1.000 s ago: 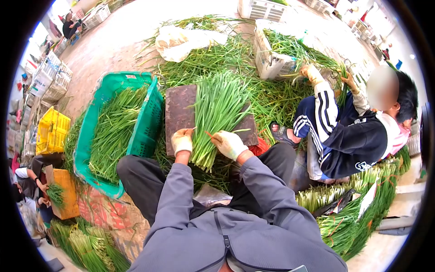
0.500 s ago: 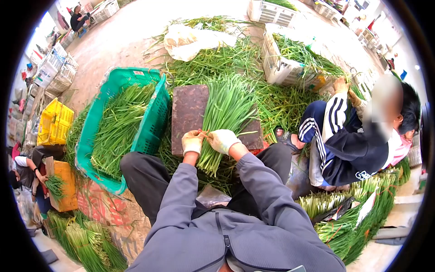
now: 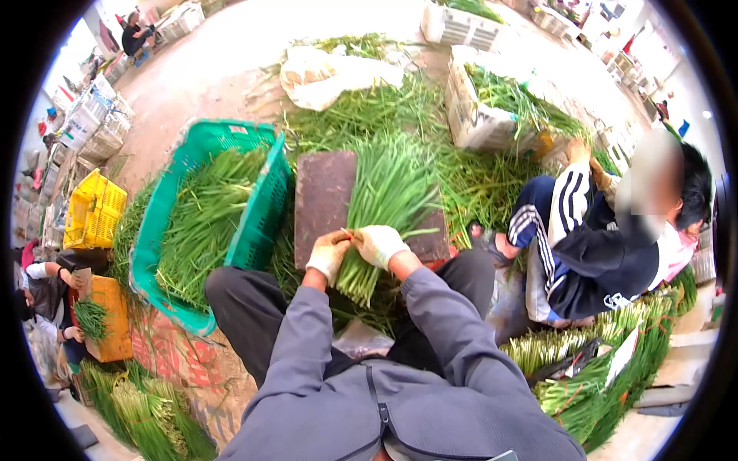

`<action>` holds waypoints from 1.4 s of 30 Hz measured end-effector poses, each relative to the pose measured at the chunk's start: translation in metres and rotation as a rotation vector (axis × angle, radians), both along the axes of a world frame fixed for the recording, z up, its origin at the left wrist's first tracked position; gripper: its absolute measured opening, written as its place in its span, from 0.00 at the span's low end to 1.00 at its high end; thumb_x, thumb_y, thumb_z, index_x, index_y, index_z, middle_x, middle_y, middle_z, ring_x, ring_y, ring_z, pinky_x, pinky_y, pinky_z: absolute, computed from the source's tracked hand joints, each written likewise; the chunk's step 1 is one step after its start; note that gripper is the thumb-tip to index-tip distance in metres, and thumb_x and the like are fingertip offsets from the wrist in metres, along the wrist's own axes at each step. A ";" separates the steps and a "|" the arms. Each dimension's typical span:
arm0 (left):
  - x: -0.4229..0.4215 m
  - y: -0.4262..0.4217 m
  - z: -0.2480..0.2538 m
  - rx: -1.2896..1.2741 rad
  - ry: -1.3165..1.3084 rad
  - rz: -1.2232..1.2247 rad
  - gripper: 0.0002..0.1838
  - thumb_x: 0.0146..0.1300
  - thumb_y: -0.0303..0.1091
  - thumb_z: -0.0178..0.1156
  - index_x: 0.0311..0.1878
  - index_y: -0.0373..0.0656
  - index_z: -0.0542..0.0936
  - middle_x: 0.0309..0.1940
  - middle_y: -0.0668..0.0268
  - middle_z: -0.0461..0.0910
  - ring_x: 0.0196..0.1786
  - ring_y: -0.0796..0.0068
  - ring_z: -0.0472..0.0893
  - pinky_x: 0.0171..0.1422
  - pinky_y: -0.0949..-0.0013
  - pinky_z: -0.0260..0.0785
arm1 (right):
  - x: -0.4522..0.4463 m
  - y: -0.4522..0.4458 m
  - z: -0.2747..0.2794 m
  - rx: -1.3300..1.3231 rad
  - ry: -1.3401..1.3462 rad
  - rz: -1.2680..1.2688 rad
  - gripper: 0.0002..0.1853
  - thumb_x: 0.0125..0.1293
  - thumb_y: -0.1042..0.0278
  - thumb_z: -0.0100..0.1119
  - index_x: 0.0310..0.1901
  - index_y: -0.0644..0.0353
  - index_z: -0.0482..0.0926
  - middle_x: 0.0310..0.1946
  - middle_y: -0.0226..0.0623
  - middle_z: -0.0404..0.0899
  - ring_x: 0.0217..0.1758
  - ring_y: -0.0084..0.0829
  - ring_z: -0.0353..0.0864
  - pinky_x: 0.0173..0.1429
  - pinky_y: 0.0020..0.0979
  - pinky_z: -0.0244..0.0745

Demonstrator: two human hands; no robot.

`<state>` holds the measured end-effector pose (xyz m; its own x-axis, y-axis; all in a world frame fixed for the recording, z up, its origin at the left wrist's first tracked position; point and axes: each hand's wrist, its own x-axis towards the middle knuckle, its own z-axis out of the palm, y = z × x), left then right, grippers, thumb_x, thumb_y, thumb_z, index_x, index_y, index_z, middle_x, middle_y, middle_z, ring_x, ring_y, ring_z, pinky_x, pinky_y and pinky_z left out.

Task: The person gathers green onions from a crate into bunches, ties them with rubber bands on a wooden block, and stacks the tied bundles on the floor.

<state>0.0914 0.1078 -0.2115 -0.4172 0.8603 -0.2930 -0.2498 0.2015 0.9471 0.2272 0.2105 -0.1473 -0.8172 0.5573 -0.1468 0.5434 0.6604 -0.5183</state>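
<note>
A bunch of garlic chives (image 3: 389, 183) leans across a dark brown block (image 3: 324, 194), with the leaves pointing away from me and the cut ends near my knees. My right hand (image 3: 380, 245), in a whitish glove, is closed on the bunch at its lower part. At the left side of the stalks my left hand (image 3: 329, 255), also gloved, is closed with its fingertips pinched together against the right hand's. A small reddish tie (image 3: 351, 237) shows between the fingertips; most of it is hidden.
A green crate (image 3: 265, 201) of chives stands left of the block. Loose chives (image 3: 384, 107) cover the floor ahead, near a white crate (image 3: 470, 115). A co-worker (image 3: 600, 253) sits close at my right. Tied bundles (image 3: 150, 411) lie at lower left; another person (image 3: 50, 300) handles chives there.
My left hand has shifted slightly down and turned inward, its fingertips meeting the right hand's at the bunch. The person at far left has brought a second hand toward their chives.
</note>
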 end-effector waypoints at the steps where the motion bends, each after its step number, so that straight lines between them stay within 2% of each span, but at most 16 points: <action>1: -0.011 0.001 -0.024 0.020 -0.032 -0.052 0.11 0.67 0.30 0.59 0.46 0.35 0.85 0.46 0.62 0.86 0.47 0.73 0.83 0.55 0.69 0.75 | -0.002 0.000 0.007 0.001 -0.059 0.024 0.18 0.72 0.52 0.49 0.40 0.55 0.84 0.37 0.50 0.84 0.42 0.54 0.83 0.47 0.50 0.77; 2: -0.016 0.003 -0.038 0.001 -0.166 -0.058 0.14 0.67 0.36 0.61 0.47 0.37 0.86 0.45 0.63 0.86 0.47 0.71 0.83 0.56 0.66 0.74 | -0.002 -0.001 0.003 0.022 0.020 0.015 0.17 0.72 0.52 0.49 0.40 0.54 0.85 0.36 0.50 0.85 0.42 0.55 0.83 0.47 0.50 0.78; 5: -0.005 0.005 -0.004 -0.145 0.435 0.072 0.22 0.62 0.44 0.66 0.50 0.34 0.85 0.48 0.55 0.87 0.51 0.66 0.84 0.59 0.66 0.74 | -0.003 -0.002 0.006 0.085 -0.011 0.073 0.16 0.70 0.54 0.52 0.36 0.54 0.85 0.35 0.48 0.85 0.39 0.52 0.85 0.44 0.48 0.79; 8: 0.011 0.006 0.013 -0.181 0.460 0.210 0.23 0.60 0.47 0.67 0.46 0.34 0.86 0.43 0.55 0.88 0.49 0.65 0.85 0.57 0.64 0.74 | 0.001 -0.005 0.013 0.065 0.017 0.022 0.18 0.69 0.50 0.54 0.34 0.55 0.84 0.33 0.49 0.85 0.38 0.52 0.84 0.44 0.47 0.79; 10: 0.017 0.013 0.001 -0.076 0.289 0.348 0.09 0.60 0.33 0.68 0.39 0.37 0.86 0.35 0.57 0.87 0.42 0.66 0.85 0.48 0.63 0.76 | 0.005 -0.006 0.013 0.052 0.087 -0.050 0.16 0.68 0.51 0.58 0.41 0.56 0.84 0.35 0.47 0.85 0.39 0.50 0.84 0.46 0.45 0.79; 12: 0.019 0.014 -0.003 0.110 0.590 0.390 0.03 0.59 0.29 0.69 0.35 0.40 0.86 0.31 0.58 0.85 0.37 0.64 0.84 0.43 0.62 0.75 | 0.007 -0.013 0.003 0.052 0.390 -0.197 0.17 0.65 0.54 0.64 0.47 0.58 0.81 0.38 0.46 0.85 0.42 0.48 0.84 0.47 0.42 0.79; 16: 0.039 0.002 0.090 0.337 1.231 0.336 0.03 0.57 0.30 0.67 0.30 0.43 0.83 0.30 0.62 0.82 0.38 0.56 0.80 0.48 0.56 0.71 | 0.005 -0.017 -0.003 -0.222 0.553 -0.239 0.18 0.64 0.62 0.65 0.52 0.61 0.80 0.42 0.46 0.85 0.45 0.42 0.85 0.51 0.34 0.79; 20: 0.039 0.001 0.106 0.485 1.271 0.319 0.02 0.55 0.29 0.66 0.33 0.44 0.83 0.32 0.61 0.82 0.42 0.55 0.79 0.50 0.56 0.71 | 0.013 -0.018 -0.020 -0.192 0.531 -0.241 0.14 0.66 0.64 0.62 0.49 0.61 0.83 0.44 0.47 0.86 0.47 0.45 0.85 0.53 0.35 0.79; 22: 0.034 0.007 0.072 0.366 1.003 0.397 0.02 0.57 0.28 0.65 0.34 0.44 0.83 0.33 0.62 0.83 0.44 0.58 0.81 0.50 0.60 0.73 | 0.014 -0.022 -0.015 -0.195 0.579 -0.243 0.13 0.66 0.64 0.61 0.48 0.60 0.85 0.44 0.49 0.85 0.47 0.49 0.84 0.53 0.36 0.79; 24: 0.006 -0.004 0.068 0.146 0.602 0.269 0.20 0.57 0.33 0.70 0.51 0.37 0.80 0.48 0.55 0.83 0.53 0.61 0.82 0.58 0.61 0.74 | 0.018 -0.012 -0.042 0.266 0.526 0.042 0.12 0.68 0.64 0.60 0.46 0.62 0.85 0.40 0.45 0.87 0.42 0.43 0.85 0.51 0.35 0.78; 26: -0.021 -0.016 0.076 -0.080 0.729 0.256 0.43 0.52 0.41 0.77 0.67 0.31 0.70 0.59 0.46 0.78 0.61 0.58 0.80 0.65 0.60 0.71 | 0.014 -0.021 -0.037 -0.500 0.557 -0.336 0.13 0.71 0.62 0.59 0.45 0.63 0.84 0.33 0.35 0.86 0.34 0.29 0.81 0.44 0.31 0.76; 30: -0.017 -0.019 0.068 -0.392 0.982 -0.108 0.69 0.32 0.61 0.82 0.72 0.26 0.60 0.66 0.42 0.71 0.68 0.53 0.73 0.73 0.58 0.64 | 0.009 -0.024 -0.011 -0.794 0.581 -0.413 0.14 0.73 0.58 0.57 0.41 0.62 0.84 0.28 0.23 0.80 0.27 0.17 0.70 0.34 0.23 0.66; 32: 0.024 -0.011 0.115 -0.718 0.977 -0.365 0.74 0.31 0.63 0.81 0.78 0.35 0.51 0.74 0.47 0.60 0.77 0.50 0.60 0.79 0.56 0.54 | 0.008 -0.021 -0.006 -0.884 0.470 -0.429 0.16 0.73 0.59 0.56 0.45 0.65 0.84 0.34 0.29 0.85 0.34 0.21 0.76 0.40 0.26 0.72; 34: 0.058 -0.005 0.085 -0.790 1.112 -0.335 0.72 0.34 0.60 0.81 0.78 0.38 0.50 0.74 0.49 0.59 0.77 0.45 0.59 0.78 0.51 0.54 | 0.004 -0.025 0.003 -0.860 0.460 -0.432 0.16 0.73 0.59 0.56 0.45 0.66 0.84 0.34 0.29 0.84 0.34 0.22 0.76 0.40 0.28 0.72; 38: 0.063 -0.007 0.046 -0.772 1.235 -0.177 0.66 0.41 0.56 0.79 0.78 0.38 0.51 0.73 0.51 0.61 0.75 0.44 0.61 0.75 0.50 0.57 | 0.001 -0.038 -0.005 -0.721 0.580 -0.386 0.15 0.72 0.62 0.57 0.44 0.67 0.83 0.34 0.38 0.84 0.35 0.26 0.78 0.43 0.32 0.73; 42: 0.018 -0.010 0.079 -0.694 0.852 -0.187 0.64 0.43 0.50 0.77 0.78 0.34 0.50 0.59 0.48 0.78 0.61 0.55 0.80 0.65 0.61 0.72 | 0.023 -0.046 0.028 -0.472 0.641 -0.302 0.13 0.73 0.63 0.56 0.39 0.65 0.80 0.26 0.24 0.75 0.30 0.19 0.71 0.34 0.25 0.68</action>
